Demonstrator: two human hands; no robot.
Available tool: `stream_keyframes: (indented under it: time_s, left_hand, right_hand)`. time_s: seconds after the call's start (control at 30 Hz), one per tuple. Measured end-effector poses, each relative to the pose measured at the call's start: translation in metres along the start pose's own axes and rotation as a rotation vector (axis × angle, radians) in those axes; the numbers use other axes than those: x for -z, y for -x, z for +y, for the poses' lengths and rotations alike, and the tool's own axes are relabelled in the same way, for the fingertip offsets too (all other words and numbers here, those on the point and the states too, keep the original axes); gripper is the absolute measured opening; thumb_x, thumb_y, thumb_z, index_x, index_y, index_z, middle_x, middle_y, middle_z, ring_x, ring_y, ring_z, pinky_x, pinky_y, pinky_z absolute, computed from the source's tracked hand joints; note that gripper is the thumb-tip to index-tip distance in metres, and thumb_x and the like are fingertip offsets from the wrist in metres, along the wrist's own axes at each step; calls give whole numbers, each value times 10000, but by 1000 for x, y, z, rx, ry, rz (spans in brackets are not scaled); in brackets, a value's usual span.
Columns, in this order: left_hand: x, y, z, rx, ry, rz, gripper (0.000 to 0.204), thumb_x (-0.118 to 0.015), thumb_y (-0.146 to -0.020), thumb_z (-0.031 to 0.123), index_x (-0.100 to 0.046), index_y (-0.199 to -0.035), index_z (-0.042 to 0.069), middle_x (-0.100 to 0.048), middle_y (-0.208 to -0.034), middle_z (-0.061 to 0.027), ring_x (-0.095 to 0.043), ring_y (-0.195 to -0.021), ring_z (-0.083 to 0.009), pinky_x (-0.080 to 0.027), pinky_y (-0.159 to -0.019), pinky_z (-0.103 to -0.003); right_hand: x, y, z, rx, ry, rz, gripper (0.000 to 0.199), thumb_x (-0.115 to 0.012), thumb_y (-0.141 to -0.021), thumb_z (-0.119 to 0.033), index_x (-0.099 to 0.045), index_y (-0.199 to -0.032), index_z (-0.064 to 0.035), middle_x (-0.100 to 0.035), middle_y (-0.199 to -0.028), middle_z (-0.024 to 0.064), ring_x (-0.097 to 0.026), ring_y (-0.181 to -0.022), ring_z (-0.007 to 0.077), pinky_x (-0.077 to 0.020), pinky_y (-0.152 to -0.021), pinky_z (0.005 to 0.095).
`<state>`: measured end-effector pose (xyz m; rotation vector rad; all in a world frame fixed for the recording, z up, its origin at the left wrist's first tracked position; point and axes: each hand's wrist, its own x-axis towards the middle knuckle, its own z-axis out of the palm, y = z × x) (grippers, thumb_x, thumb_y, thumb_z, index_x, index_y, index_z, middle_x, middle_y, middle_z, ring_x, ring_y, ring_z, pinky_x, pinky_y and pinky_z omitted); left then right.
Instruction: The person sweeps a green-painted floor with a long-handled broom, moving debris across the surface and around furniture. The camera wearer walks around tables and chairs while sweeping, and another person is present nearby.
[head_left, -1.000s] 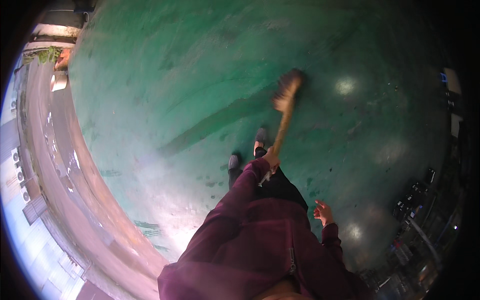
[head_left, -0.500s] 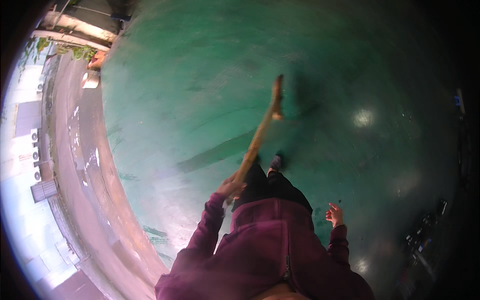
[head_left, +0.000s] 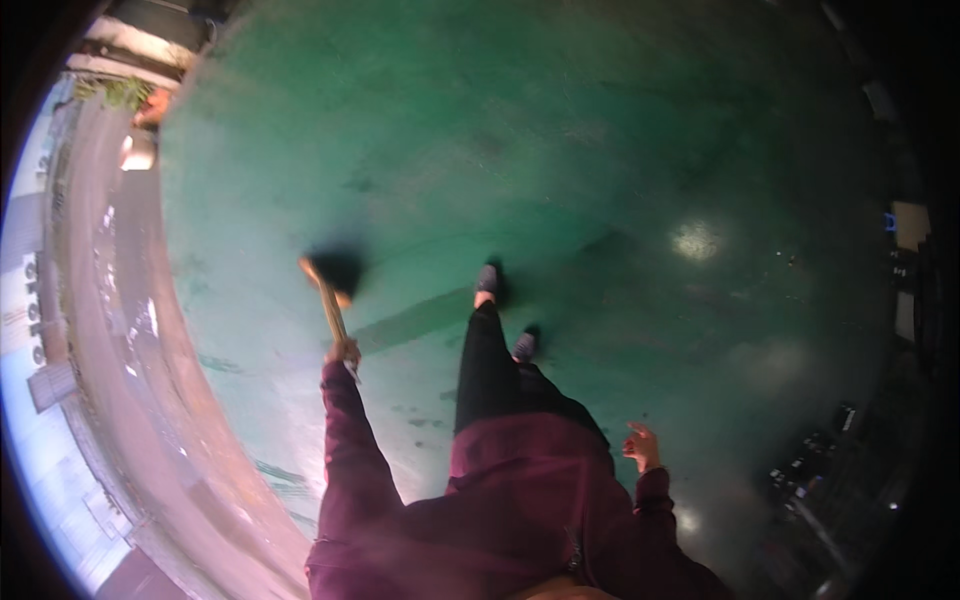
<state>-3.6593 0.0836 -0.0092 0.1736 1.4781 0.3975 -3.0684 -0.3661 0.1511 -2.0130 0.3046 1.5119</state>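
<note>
My left hand point(head_left: 343, 352) is closed around the wooden handle of a broom point(head_left: 334, 318), out to the left of my body. The broom's handle points away from me, ending in a light wooden crosspiece with a dark, blurred patch beside it that looks like bristles. A pale end of something thin hangs just below the left hand. Held low by my right hip, my right hand point(head_left: 643, 446) is empty, its fingers loosely bent and apart.
Under me spreads a smooth green floor point(head_left: 560, 150) with dark streaks. My feet are in mid-stride, left foot point(head_left: 487, 278) ahead. Along the left runs a brown paved strip point(head_left: 135, 300) with a white bucket-like container point(head_left: 138, 152). Dark clutter point(head_left: 815, 455) lies at the right.
My left hand has swung the broom outward to the left, away from in front of my legs. My left foot has come forward. The right hand stays low at my side.
</note>
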Motion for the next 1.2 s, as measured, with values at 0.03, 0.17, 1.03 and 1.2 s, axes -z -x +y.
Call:
stream_keyframes:
  time_s: [0.03, 0.17, 1.03, 1.2]
  left_hand:
    - [-16, -18, 2, -177, -509, 215, 84, -526, -724, 91, -527, -764, 17, -505, -575, -75, -532, -468, -194, -438, -427, -309]
    - [-153, -33, -30, -101, -551, 261, 336, -620, -655, 141, -481, -954, 76, -542, -639, -114, -587, -586, -235, -485, -545, -329]
    - [-292, 159, 66, 396, -97, -766, 286, -507, -787, 37, -372, -1029, 112, -361, -535, 26, -338, -359, -44, -279, -304, -195]
    - [-191, 150, 98, 128, -29, -330, 276, -518, -789, 62, -366, -1013, 114, -344, -575, 17, -311, -373, -47, -269, -311, -176]
  right_hand:
    - [-6, 4, -6, 25, 108, 6, 327, -476, -787, -116, -514, -1111, -101, -532, -646, 43, -514, -517, 123, -459, -483, 279]
    - [-29, 7, -38, -66, 186, 82, 317, -472, -806, -142, -512, -1117, -99, -526, -652, 38, -513, -532, 117, -459, -491, 271]
    - [-99, -35, -102, 34, 67, 86, 330, -435, -808, -111, -503, -1131, -92, -530, -625, 56, -493, -474, 118, -452, -416, 263]
    - [-126, -57, -144, 123, 81, 17, 363, -471, -792, -131, -493, -1152, -96, -534, -642, 62, -501, -497, 127, -453, -438, 267]
